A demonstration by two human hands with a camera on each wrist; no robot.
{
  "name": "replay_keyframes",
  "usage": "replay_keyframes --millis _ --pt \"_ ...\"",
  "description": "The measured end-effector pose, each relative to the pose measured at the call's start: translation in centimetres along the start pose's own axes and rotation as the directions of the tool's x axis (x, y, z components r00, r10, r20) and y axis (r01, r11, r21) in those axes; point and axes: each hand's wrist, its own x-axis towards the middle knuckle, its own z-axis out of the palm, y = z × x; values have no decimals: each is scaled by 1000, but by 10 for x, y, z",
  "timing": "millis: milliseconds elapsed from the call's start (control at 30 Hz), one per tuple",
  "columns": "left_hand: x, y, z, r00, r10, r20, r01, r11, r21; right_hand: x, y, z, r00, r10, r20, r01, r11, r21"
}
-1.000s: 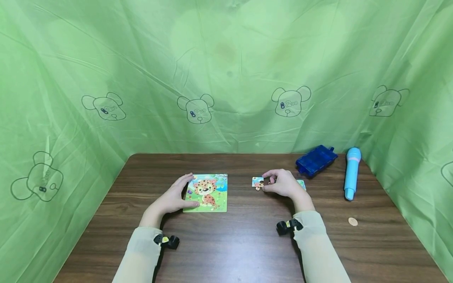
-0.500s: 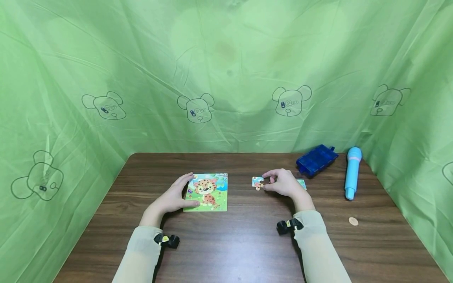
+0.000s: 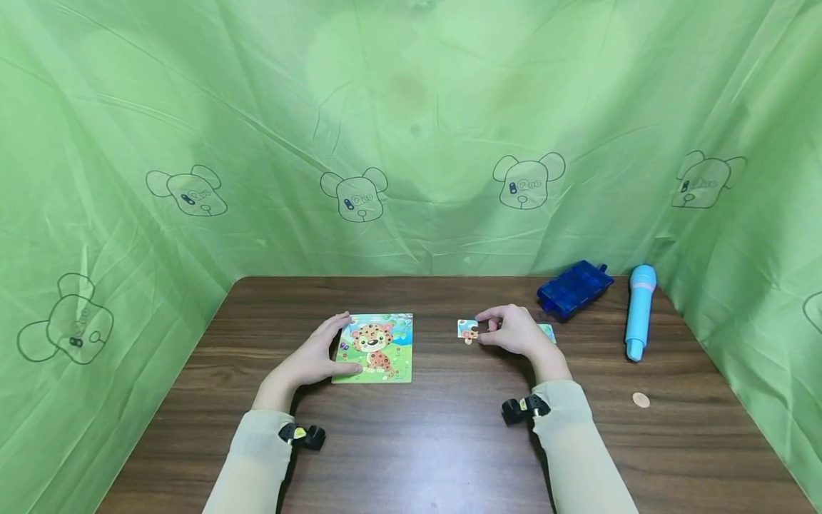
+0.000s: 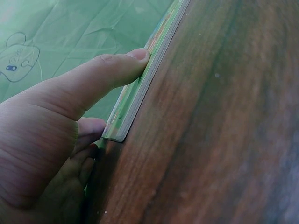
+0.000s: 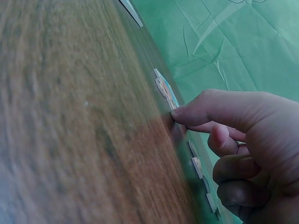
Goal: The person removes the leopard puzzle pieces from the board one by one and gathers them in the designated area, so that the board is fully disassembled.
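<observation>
A square jigsaw puzzle (image 3: 393,357) with a spotted leopard cub picture lies flat on the table, left of the middle. My left hand (image 3: 310,357) spans its left side, thumb (image 4: 124,67) resting on the top face and the other fingers along the edge. Further right, my right hand (image 3: 514,335) pinches a small jigsaw piece (image 3: 465,328) between thumb and index finger, low over the tabletop. The piece (image 5: 164,88) shows edge-on in the right wrist view. Other jigsaw pieces (image 5: 197,168) lie beneath the curled fingers, mostly hidden by the hand from above.
Behind the right hand stands a blue translucent plastic case (image 3: 574,289), with a light blue toy microphone (image 3: 639,314) to its right. A small pale oval disc (image 3: 641,400) lies nearer on the right. Green cloth (image 3: 417,143) hangs round the brown table (image 3: 417,442).
</observation>
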Motion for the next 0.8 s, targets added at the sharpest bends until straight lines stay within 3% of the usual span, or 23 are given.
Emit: replay_keyframes --millis 400,600,800 --pt "0 0 1 1000 -11 7 11 1000 -5 0 -10 1 1000 -22 -20 23 999 46" --pt "0 1 1 1000 -9 9 9 1000 -7 2 -46 13 996 -42 -73 54 986 159" --pt "0 2 1 1000 -8 8 8 1000 -8 3 -89 42 994 -19 -108 45 969 244"
